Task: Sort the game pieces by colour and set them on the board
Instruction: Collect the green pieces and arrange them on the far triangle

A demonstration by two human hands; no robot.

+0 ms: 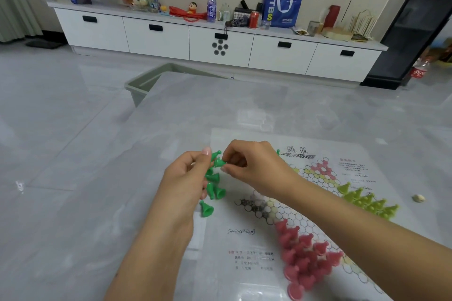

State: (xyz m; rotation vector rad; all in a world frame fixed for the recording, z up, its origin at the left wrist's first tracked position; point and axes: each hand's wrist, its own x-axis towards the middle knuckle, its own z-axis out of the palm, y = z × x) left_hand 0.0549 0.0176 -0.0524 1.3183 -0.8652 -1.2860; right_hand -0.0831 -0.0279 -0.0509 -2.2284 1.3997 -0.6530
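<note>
Fingertips [226, 168] of right hand [254, 166] pinch a green piece [219, 162] off left hand's [186, 178] clutched bunch — light, rigid, slick plastic, best gripped at its cone base.

"TBS" on blue bag [282, 8]; board print illegible.

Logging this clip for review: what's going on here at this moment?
A person is sorting game pieces over a paper board on a glossy table. The left hand holds a cluster of green pieces, and the right hand has a fingertip grip on one of them at the top. One green piece lies loose below. Red pieces and yellow-green pieces already sit grouped on the board.
</note>
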